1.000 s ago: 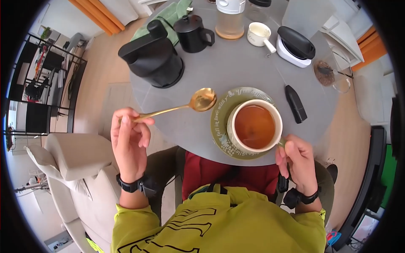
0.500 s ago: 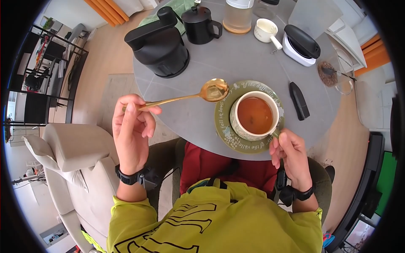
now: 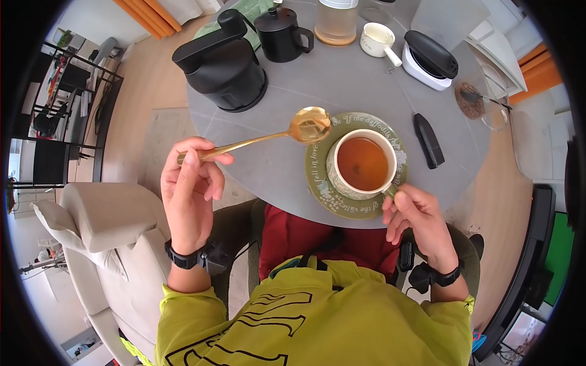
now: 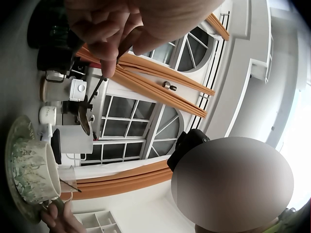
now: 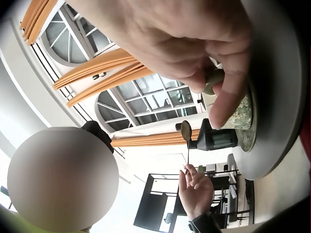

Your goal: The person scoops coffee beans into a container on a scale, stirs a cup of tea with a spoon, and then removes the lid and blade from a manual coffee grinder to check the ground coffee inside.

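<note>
The left hand [image 3: 191,196] pinches the handle end of a gold spoon [image 3: 310,125], its bowl raised beside the cup near the saucer's left edge. On the green lettered saucer [image 3: 318,183] stands a cup [image 3: 362,165] of reddish-brown liquid. The right hand [image 3: 422,222] pinches the cup's green handle at its lower right. In the left wrist view the spoon [image 4: 84,119] hangs above the level of the patterned cup [image 4: 34,170]. The right wrist view shows the right hand [image 5: 194,53] at the handle, with the left hand [image 5: 195,191] and spoon beyond.
A black kettle [image 3: 223,76] and black pot [image 3: 282,38] stand at the back left of the grey table [image 3: 268,183]. Behind the saucer are a small white cup [image 3: 377,40] and a black-lidded white case [image 3: 429,60]. A black handheld device [image 3: 428,141] lies to its right.
The spoon has moved up and right, nearer the saucer, in the left hand's grip. Over the last half second the view has shifted slightly; the right hand keeps its hold on the cup handle.
</note>
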The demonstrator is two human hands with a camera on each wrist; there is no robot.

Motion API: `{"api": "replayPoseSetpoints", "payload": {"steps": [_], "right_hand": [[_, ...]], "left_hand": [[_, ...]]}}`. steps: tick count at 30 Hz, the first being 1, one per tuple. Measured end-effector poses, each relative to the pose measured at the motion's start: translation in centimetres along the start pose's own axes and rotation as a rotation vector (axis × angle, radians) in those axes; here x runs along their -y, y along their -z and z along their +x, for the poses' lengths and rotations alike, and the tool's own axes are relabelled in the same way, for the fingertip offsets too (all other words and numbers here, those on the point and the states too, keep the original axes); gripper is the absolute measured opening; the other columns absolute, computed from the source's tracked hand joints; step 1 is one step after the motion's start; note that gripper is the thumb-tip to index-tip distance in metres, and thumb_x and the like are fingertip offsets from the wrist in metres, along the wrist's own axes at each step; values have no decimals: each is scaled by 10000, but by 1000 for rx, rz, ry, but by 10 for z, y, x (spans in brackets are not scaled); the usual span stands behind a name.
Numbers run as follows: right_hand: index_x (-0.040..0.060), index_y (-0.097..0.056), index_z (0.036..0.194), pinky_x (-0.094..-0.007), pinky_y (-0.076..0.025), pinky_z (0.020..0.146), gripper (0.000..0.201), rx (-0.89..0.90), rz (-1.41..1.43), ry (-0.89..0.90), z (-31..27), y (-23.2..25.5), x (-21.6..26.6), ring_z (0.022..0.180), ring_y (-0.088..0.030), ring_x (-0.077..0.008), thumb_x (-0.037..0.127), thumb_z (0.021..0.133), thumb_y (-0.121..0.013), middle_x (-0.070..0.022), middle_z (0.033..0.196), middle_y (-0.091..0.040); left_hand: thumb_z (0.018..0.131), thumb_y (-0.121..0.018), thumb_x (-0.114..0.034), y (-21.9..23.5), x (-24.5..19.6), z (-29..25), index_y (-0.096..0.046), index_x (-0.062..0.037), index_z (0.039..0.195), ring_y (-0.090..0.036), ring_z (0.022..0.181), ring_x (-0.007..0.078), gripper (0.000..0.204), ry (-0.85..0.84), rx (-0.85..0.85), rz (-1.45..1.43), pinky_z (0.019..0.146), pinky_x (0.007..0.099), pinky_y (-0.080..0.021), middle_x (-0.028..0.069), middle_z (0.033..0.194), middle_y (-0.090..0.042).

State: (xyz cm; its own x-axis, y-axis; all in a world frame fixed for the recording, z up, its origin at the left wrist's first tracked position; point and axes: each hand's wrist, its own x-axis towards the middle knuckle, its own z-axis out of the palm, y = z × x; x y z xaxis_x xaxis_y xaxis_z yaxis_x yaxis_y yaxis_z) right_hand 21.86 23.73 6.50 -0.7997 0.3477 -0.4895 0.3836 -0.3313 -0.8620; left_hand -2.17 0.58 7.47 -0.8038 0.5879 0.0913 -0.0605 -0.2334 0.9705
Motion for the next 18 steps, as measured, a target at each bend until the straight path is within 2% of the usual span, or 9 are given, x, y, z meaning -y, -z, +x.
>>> {"api": "replayPoseSetpoints", "payload": {"steps": [2,4,5,7,8,11,13,14,18], "right_hand": [[-13,-571,909,-230,-497,453,317,1,-34,-28,0,0,3,524,-613,-142,281,994,-486,-65,719,-582],[-4,-569,950,-213,-445,410,249,-16,-131,-43,-2,0,4,469,-576,-111,234,985,-506,-40,655,-565],[-4,-569,950,-213,-445,410,249,-17,-129,-38,-3,-1,6,469,-576,-111,234,985,-506,-40,655,-565],[12,-551,950,-206,-376,381,152,-125,-267,17,-6,-5,11,429,-528,-80,164,950,-563,-17,596,-543],[12,-551,950,-206,-376,381,152,-121,-263,23,-7,-4,10,429,-528,-80,164,950,-563,-17,596,-543],[28,-528,947,-207,-347,406,131,-201,-294,138,-16,3,1,433,-474,-64,116,909,-617,-2,573,-533],[30,-521,861,-227,-361,446,143,-196,-451,316,-24,11,-10,472,-446,-59,94,882,-646,-4,575,-524],[22,-522,802,-277,-380,478,178,-137,-532,403,-27,12,-13,490,-445,-121,113,873,-658,-46,575,-507],[21,-519,784,-375,-388,512,230,136,-654,415,-35,17,-31,554,-490,-333,189,886,-638,-152,623,-501]], "left_hand": [[1002,-446,-224,-3,-1,-2,-553,-6,1068,-431,489,66,251,10,5,27,467,179,-302,154,871,-679],[1000,-453,-219,-9,-1,-6,-567,1,1104,-437,497,64,269,22,17,91,471,176,-305,144,879,-679],[1000,-454,-242,-14,0,-7,-566,-5,1104,-422,488,58,282,24,-2,147,452,174,-274,115,848,-671],[1000,-454,-230,-19,3,-11,-565,-4,1104,-426,488,58,272,15,16,174,451,174,-277,120,853,-673],[1000,-454,-218,-21,3,-14,-563,-3,1104,-430,488,58,263,13,30,199,451,174,-279,126,858,-676],[998,-459,-192,-34,2,-20,-559,1,1098,-447,501,55,240,0,55,272,461,171,-291,142,871,-679],[997,-458,-185,-44,1,-23,-557,2,1096,-452,506,55,234,-14,67,284,466,170,-297,143,873,-678],[995,-458,-166,-49,2,-24,-562,5,1085,-452,512,55,219,-51,58,344,472,171,-306,132,857,-672],[985,-460,-101,-65,8,-24,-580,14,1051,-442,527,49,179,-182,73,541,488,176,-329,95,798,-643]]}}
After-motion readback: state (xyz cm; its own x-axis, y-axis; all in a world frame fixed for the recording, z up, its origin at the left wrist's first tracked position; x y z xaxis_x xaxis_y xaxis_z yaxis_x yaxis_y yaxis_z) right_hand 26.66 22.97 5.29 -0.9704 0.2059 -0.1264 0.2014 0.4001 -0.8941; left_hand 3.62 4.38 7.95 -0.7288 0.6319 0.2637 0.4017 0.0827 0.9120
